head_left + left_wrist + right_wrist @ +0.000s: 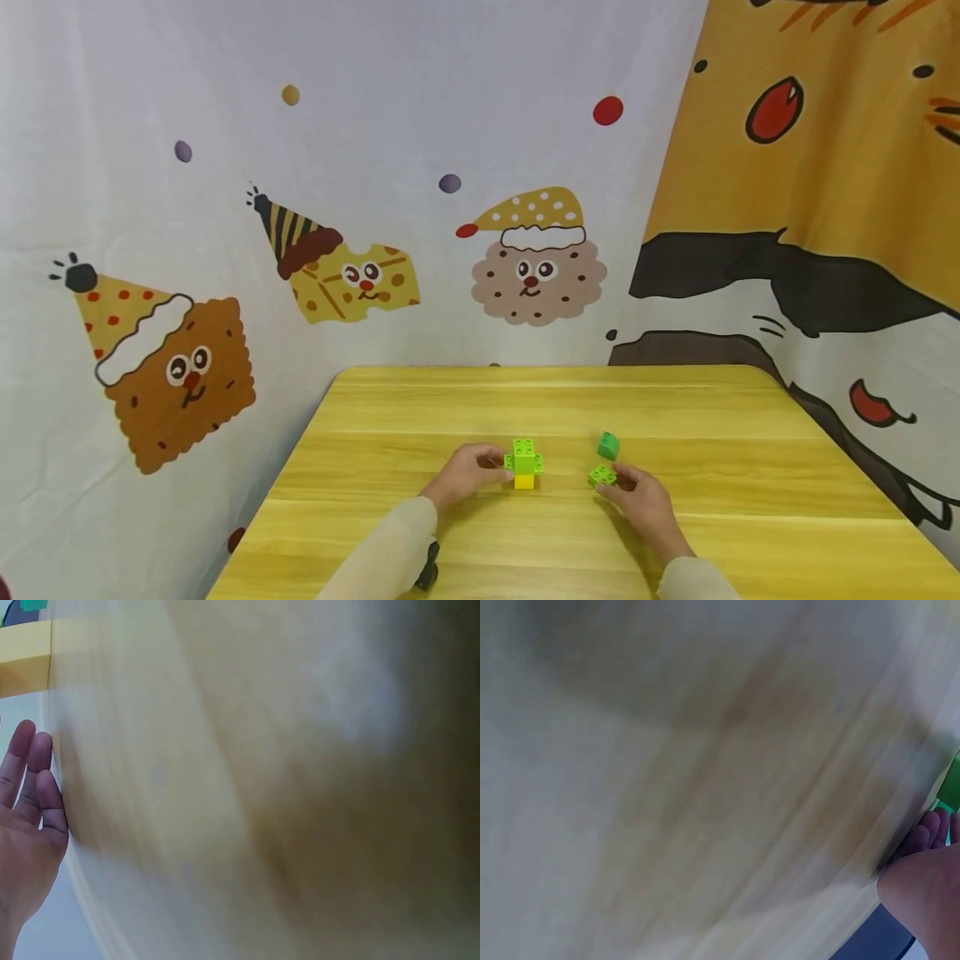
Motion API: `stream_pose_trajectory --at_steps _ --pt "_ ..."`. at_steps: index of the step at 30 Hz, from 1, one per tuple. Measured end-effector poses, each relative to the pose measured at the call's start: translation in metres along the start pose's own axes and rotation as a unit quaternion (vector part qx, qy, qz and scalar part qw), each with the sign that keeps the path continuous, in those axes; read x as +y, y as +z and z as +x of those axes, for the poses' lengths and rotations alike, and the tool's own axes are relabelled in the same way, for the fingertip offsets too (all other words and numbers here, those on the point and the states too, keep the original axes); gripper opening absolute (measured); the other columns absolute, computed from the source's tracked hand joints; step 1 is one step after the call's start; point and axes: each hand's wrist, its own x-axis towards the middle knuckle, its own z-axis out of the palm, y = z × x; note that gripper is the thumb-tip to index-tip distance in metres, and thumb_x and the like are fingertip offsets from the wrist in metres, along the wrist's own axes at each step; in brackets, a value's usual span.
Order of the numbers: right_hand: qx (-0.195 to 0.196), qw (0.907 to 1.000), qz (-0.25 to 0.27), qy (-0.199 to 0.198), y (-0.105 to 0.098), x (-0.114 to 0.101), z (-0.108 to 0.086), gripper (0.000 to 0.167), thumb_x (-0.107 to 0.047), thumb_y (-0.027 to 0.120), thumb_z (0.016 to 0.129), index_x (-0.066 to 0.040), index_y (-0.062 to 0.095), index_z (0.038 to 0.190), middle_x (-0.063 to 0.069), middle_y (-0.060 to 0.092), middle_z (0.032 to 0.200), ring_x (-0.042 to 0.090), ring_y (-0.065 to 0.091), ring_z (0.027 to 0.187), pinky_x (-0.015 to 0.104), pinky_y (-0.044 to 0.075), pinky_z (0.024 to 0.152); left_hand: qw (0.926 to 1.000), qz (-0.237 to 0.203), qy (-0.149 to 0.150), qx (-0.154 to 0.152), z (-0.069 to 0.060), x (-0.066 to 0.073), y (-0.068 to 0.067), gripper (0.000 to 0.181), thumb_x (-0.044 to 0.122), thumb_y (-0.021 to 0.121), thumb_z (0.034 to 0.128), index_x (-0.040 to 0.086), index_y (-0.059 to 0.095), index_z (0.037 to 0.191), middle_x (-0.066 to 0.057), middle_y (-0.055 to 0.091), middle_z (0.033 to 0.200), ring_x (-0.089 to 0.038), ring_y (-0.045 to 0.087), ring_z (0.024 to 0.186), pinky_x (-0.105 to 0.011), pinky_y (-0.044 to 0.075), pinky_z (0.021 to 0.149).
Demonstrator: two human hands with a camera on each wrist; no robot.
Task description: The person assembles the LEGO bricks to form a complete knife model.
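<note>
A small stack of toy building bricks stands upright on the table, light green above a yellow brick. My left hand is at its left side, thumb in front and a forefinger behind, pinching the green side piece. In the left wrist view, the other fingers stretch out below the yellow brick. Between thumb and forefinger my right hand pinches a light green brick. Just behind it lies a darker green brick with a curved side. The right wrist view shows only part of the hand.
The wooden table reaches back to a printed cloth with cartoon figures. A small black object shows beside my left sleeve, partly hidden.
</note>
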Motion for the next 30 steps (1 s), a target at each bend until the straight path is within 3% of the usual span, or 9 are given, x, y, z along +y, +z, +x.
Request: stream_pose_trajectory --at_steps 7,12,22,30 --pt "-0.007 0.9990 -0.036 -0.024 0.002 0.002 0.003 0.063 -0.025 0.081 0.084 0.012 0.057 0.128 0.020 0.061 0.110 0.030 0.059 0.099 0.043 0.053 0.081 0.9999 -0.009 0.010 0.004 -0.002 0.003 0.001 0.028 0.024 0.076 0.0894 0.012 0.071 0.114 -0.002 0.066 0.103 -0.021 0.059 0.094 -0.038 0.050 0.081" --pt "-0.003 0.9980 -0.052 -0.037 0.001 0.003 0.005 0.057 -0.023 0.080 0.084 0.012 0.061 0.124 0.017 0.063 0.106 0.029 0.059 0.096 0.045 0.052 0.080 1.0000 -0.001 0.003 -0.001 0.000 -0.001 0.001 0.028 0.029 0.077 0.0885 0.015 0.072 0.112 0.001 0.066 0.102 -0.020 0.060 0.094 -0.035 0.050 0.080" --pt "-0.013 0.9987 -0.040 -0.031 0.002 -0.006 0.007 0.056 -0.025 0.076 0.087 0.009 0.060 0.128 0.014 0.067 0.109 0.029 0.062 0.099 0.046 0.052 0.083 1.0000 -0.003 -0.002 0.002 0.002 -0.003 -0.001 0.028 0.029 0.077 0.0886 0.016 0.072 0.113 0.001 0.066 0.102 -0.020 0.060 0.094 -0.036 0.051 0.081" --pt "-0.019 0.9991 -0.002 -0.038 0.013 -0.014 0.014 0.049 -0.020 0.074 0.090 0.005 0.061 0.130 0.009 0.068 0.105 0.026 0.062 0.098 0.035 0.054 0.070 1.0000 -0.008 0.000 0.000 0.002 -0.001 0.001 0.028 0.028 0.078 0.0879 0.015 0.072 0.112 0.000 0.067 0.102 -0.019 0.060 0.094 -0.035 0.051 0.079"
